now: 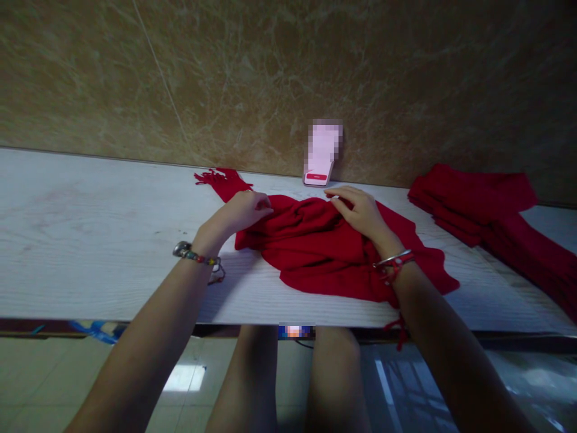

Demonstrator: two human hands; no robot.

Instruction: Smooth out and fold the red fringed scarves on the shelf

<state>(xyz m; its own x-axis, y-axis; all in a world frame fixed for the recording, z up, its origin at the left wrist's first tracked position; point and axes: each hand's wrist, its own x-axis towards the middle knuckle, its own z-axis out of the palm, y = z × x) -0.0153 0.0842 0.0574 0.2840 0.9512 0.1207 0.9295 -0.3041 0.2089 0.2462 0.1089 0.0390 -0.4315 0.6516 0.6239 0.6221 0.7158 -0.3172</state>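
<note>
A crumpled red scarf with a fringed end lies on the white table in front of me. My left hand is closed, its fingers curled round the scarf's upper left edge near the fringe. My right hand rests on the scarf's upper right part, fingers bent and pinching the cloth. Both wrists wear bracelets.
A stack of folded red scarves lies at the right end of the table. A phone leans upright against the brown marble wall behind the scarf. The table's front edge runs just above my knees; tiled floor shows below.
</note>
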